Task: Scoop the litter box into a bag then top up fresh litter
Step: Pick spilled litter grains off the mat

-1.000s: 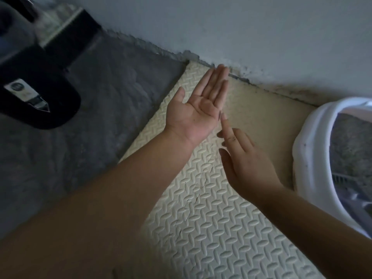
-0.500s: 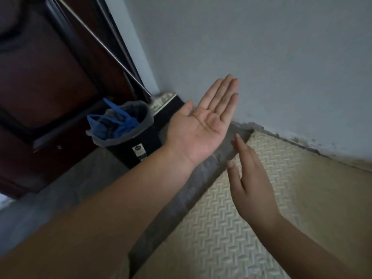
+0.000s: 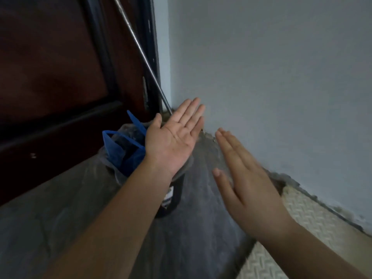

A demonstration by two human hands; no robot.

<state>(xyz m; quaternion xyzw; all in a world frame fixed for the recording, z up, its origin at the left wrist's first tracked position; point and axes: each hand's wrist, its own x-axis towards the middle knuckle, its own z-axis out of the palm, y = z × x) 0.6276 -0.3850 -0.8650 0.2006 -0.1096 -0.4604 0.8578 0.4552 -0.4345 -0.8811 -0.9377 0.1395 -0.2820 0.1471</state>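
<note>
My left hand (image 3: 173, 140) is held flat with the palm up and the fingers together, empty, above a small black bin (image 3: 173, 195). The bin has a clear liner and a blue plastic bag (image 3: 122, 150) stuffed in it. My right hand (image 3: 244, 178) hovers to the right of the left one, fingers straight, back towards me, holding nothing. The two hands are apart. The litter box is out of view.
A dark wooden door (image 3: 56, 77) fills the left. A thin metal pole (image 3: 141, 53) leans in the corner behind the bin. A grey wall (image 3: 271, 77) stands on the right. A cream foam mat (image 3: 298, 228) lies at lower right on the grey floor (image 3: 60, 218).
The view has swung up and left, away from the litter box and mat, to the bin and door. My right hand has drawn away from the left palm.
</note>
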